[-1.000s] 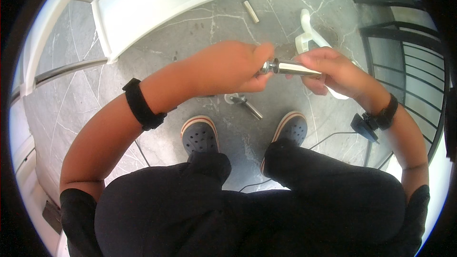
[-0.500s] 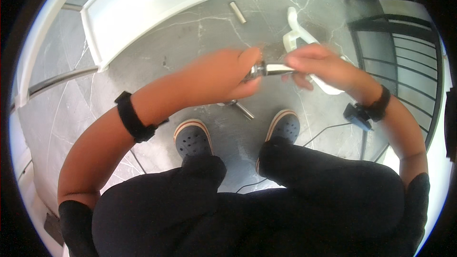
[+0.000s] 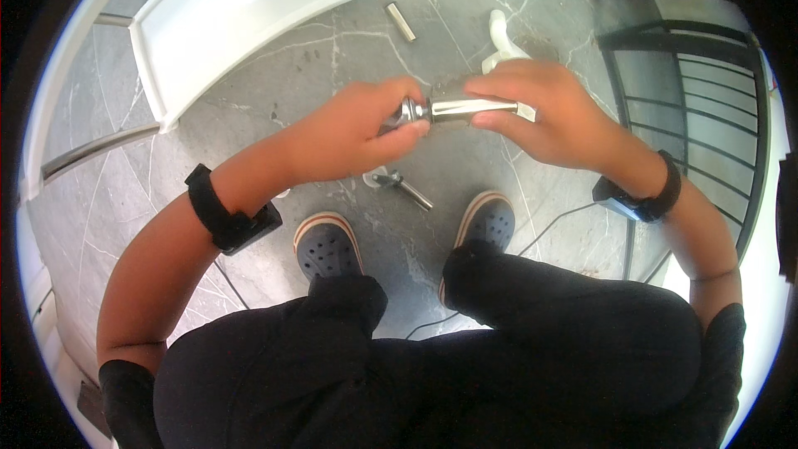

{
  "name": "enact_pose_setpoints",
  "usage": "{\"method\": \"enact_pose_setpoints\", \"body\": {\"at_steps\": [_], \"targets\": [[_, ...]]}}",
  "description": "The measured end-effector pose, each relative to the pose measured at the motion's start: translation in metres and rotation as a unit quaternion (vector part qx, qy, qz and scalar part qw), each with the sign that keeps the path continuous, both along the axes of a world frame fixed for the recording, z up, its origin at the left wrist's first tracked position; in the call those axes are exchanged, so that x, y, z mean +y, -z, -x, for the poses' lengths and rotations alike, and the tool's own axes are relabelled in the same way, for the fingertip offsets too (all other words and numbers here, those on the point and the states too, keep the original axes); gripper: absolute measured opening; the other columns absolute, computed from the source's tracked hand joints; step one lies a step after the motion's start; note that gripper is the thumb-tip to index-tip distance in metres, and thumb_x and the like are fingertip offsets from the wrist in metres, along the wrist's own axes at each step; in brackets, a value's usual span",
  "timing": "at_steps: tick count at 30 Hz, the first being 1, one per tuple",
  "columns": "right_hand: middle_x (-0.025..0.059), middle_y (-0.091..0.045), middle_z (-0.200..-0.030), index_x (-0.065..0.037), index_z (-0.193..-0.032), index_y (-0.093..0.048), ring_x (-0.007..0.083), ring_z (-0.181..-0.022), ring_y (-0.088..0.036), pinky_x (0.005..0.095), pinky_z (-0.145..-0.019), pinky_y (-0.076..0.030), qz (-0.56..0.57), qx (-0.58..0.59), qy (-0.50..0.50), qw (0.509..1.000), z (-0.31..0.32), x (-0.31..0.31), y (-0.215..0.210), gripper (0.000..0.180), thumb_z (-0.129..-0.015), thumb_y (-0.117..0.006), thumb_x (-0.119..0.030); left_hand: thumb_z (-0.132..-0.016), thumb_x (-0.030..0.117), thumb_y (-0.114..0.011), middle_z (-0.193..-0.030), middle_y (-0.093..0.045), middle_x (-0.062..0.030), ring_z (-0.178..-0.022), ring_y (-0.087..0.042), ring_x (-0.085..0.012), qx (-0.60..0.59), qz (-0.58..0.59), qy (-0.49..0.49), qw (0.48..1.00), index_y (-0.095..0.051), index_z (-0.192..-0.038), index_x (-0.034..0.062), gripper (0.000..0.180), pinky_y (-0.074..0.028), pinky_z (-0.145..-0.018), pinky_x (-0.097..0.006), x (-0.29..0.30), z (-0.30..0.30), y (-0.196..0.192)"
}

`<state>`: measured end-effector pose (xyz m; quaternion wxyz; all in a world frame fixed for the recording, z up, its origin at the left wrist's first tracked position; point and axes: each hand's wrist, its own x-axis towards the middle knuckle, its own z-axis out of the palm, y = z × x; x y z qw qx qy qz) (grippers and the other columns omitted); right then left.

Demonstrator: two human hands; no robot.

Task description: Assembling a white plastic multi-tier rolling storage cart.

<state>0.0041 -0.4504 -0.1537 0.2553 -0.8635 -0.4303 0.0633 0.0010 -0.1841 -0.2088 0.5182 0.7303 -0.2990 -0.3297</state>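
In front of me, above the floor, my left hand (image 3: 357,129) is closed around a shiny chrome fitting (image 3: 409,112). A short silver metal tube (image 3: 455,108) extends rightward from that fitting, roughly level. My right hand (image 3: 553,112) has its thumb below and fingers above the tube's right part, loosely gripping it. The palm hides part of the tube's far end. Below my hands, another short tube (image 3: 413,193) lies on the floor beside a small shiny piece (image 3: 381,179).
A white shelf-like panel (image 3: 258,25) with metal poles stands at the far left. A loose metal tube (image 3: 401,22) and a curved white part (image 3: 499,37) lie on the grey marbled floor. Black metal rack (image 3: 723,54) stands right. A thin cable (image 3: 553,224) runs by my shoes.
Both hands have shifted slightly left in the picture. More of the silver tube now shows between them, and the right hand's thumb and fingers have come around it.
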Motion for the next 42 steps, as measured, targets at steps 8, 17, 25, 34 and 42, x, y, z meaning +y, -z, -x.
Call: {"method": "enact_pose_setpoints", "body": {"at_steps": [8,17,25,34,42], "targets": [[0.0001,-0.063,-0.073,-0.003,-0.097,-0.068,0.0095,-0.069,-0.057,0.0255,-0.066,-0.044,-0.108,0.615,0.169,0.763,0.004,0.002,0.013,0.032,-0.096,-0.061,-0.034,-0.092,0.021,-0.059,-0.065,-0.057,-0.0139,-0.059,-0.059,-0.0313,-0.211,-0.036,0.041,0.976,-0.050,-0.102,0.0054,0.021,-0.043,-0.055,-0.039,-0.002,0.000,0.000],[0.0070,-0.067,-0.079,-0.005,-0.099,-0.069,0.0190,-0.073,-0.065,0.0305,-0.065,-0.049,-0.041,0.002,0.008,0.999,-0.002,0.000,-0.005,0.023,-0.081,-0.077,-0.018,-0.096,0.021,-0.056,-0.065,-0.055,-0.0081,-0.058,-0.057,-0.0172,0.012,0.006,-0.004,1.000,-0.048,-0.102,0.0051,0.019,-0.041,-0.053,-0.034,-0.003,0.002,-0.004],[0.0010,-0.058,-0.064,-0.003,-0.096,-0.070,0.0109,-0.058,-0.052,0.0244,-0.057,-0.040,-0.127,0.725,0.158,0.659,0.007,-0.011,0.009,0.033,-0.097,-0.059,-0.035,-0.090,0.019,-0.064,-0.070,-0.057,-0.0142,-0.061,-0.060,-0.0315,-0.348,-0.004,0.047,0.936,-0.049,-0.104,0.0060,0.024,-0.044,-0.054,-0.039,-0.007,0.002,0.005],[0.0036,-0.064,-0.080,-0.006,-0.097,-0.068,0.0160,-0.074,-0.060,0.0291,-0.064,-0.046,-0.060,0.039,0.056,0.996,-0.005,0.001,-0.006,0.024,-0.085,-0.074,-0.025,-0.093,0.022,-0.059,-0.064,-0.056,-0.0117,-0.057,-0.057,-0.0281,-0.124,-0.009,-0.017,0.992,-0.050,-0.106,0.0056,0.022,-0.042,-0.052,-0.036,-0.006,0.000,0.005],[0.0012,-0.063,-0.073,-0.004,-0.097,-0.070,0.0113,-0.071,-0.058,0.0272,-0.064,-0.045,-0.016,0.270,0.089,0.959,-0.005,-0.006,0.004,0.025,-0.088,-0.071,-0.028,-0.091,0.021,-0.063,-0.064,-0.056,-0.0136,-0.057,-0.058,-0.0318,-0.299,-0.037,0.018,0.953,-0.048,-0.105,0.0052,0.026,-0.043,-0.052,-0.041,-0.009,0.001,0.007]]}}
